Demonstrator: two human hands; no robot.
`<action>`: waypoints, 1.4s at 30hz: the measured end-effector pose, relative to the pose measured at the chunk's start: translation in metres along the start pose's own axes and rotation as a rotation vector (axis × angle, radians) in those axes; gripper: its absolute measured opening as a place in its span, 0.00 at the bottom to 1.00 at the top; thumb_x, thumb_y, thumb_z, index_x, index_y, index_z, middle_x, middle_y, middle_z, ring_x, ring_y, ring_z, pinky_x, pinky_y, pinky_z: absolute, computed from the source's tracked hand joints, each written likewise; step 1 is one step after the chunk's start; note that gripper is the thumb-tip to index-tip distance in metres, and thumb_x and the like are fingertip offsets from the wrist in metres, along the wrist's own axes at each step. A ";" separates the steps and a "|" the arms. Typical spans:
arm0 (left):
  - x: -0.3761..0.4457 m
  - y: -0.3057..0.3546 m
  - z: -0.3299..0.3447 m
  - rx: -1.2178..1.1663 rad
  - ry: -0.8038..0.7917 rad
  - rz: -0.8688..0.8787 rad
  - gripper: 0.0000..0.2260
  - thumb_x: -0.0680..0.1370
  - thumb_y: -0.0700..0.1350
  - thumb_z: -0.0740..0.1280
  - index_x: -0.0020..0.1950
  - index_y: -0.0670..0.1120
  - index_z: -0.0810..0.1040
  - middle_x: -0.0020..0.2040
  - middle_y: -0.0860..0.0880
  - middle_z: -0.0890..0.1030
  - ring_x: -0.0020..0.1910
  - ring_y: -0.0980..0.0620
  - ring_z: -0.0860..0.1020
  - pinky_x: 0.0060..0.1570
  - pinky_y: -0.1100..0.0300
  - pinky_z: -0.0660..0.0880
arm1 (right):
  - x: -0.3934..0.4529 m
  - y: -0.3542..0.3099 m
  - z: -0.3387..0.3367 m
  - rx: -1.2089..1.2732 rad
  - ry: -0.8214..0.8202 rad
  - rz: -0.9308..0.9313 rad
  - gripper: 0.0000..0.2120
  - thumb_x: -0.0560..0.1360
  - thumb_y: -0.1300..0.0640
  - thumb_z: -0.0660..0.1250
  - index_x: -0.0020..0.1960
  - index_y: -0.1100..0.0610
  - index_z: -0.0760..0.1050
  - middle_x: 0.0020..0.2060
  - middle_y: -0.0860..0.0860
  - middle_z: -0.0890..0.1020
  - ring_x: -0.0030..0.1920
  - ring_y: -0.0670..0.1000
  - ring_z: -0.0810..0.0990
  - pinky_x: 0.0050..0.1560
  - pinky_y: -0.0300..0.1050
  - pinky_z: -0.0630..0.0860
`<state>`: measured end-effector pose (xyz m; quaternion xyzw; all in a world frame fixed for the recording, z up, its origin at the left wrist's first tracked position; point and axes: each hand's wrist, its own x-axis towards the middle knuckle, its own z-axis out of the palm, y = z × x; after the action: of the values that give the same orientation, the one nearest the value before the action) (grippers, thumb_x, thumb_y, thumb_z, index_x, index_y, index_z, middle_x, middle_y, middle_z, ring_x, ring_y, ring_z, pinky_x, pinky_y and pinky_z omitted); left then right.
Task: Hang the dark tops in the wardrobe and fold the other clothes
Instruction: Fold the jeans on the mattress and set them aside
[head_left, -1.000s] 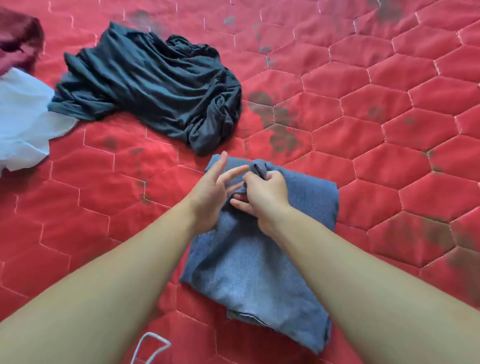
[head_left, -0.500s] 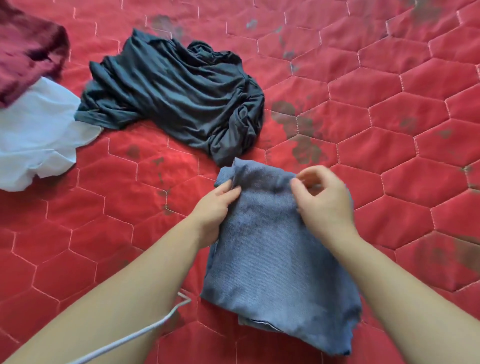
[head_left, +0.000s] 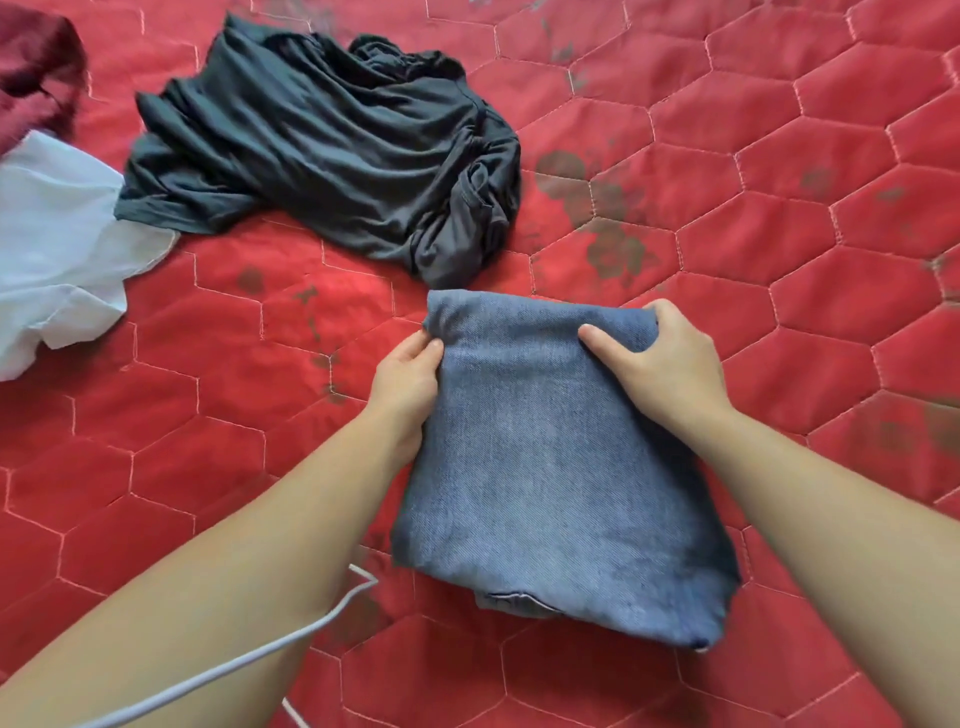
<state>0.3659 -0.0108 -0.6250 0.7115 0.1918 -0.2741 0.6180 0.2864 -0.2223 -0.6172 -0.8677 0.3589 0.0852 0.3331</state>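
Observation:
A folded blue denim garment (head_left: 550, 478) lies on the red quilted bedspread (head_left: 779, 260) in front of me. My left hand (head_left: 408, 376) pinches its far left corner. My right hand (head_left: 665, 358) grips the far right corner, thumb on top and fingers curled over the edge. A crumpled dark grey top (head_left: 332, 150) lies just beyond the denim, unfolded.
A white garment (head_left: 52, 244) lies at the left edge, with a dark red garment (head_left: 36, 73) behind it in the far left corner. A thin white cord (head_left: 270, 644) curves under my left forearm. Dark stains mark the bedspread to the right of the grey top.
Both hands moved apart from the middle of the denim's far edge to its two far corners. The bunched fabric there now lies flat.

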 end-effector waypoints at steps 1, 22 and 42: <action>0.003 0.000 0.001 0.120 0.068 0.065 0.10 0.81 0.38 0.61 0.57 0.47 0.79 0.48 0.50 0.81 0.49 0.54 0.77 0.46 0.69 0.73 | 0.001 0.001 0.002 -0.014 0.010 -0.003 0.28 0.65 0.27 0.63 0.50 0.49 0.72 0.47 0.50 0.82 0.53 0.57 0.79 0.55 0.56 0.74; -0.073 -0.058 -0.030 0.376 -0.026 0.044 0.18 0.76 0.53 0.71 0.63 0.49 0.76 0.51 0.59 0.80 0.50 0.59 0.79 0.48 0.66 0.73 | -0.132 0.074 0.030 0.093 0.172 0.162 0.30 0.77 0.42 0.63 0.73 0.57 0.64 0.65 0.58 0.71 0.67 0.59 0.67 0.68 0.52 0.62; -0.102 -0.084 -0.061 0.153 -0.407 -0.435 0.17 0.68 0.51 0.77 0.55 0.53 0.80 0.51 0.57 0.85 0.50 0.58 0.82 0.42 0.59 0.80 | -0.145 0.057 0.016 1.080 -0.592 0.591 0.21 0.65 0.56 0.74 0.57 0.56 0.81 0.49 0.53 0.86 0.47 0.51 0.86 0.40 0.47 0.82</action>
<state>0.2450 0.0697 -0.6205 0.6286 0.1906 -0.5507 0.5150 0.1436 -0.1599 -0.6029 -0.3855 0.4666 0.2155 0.7663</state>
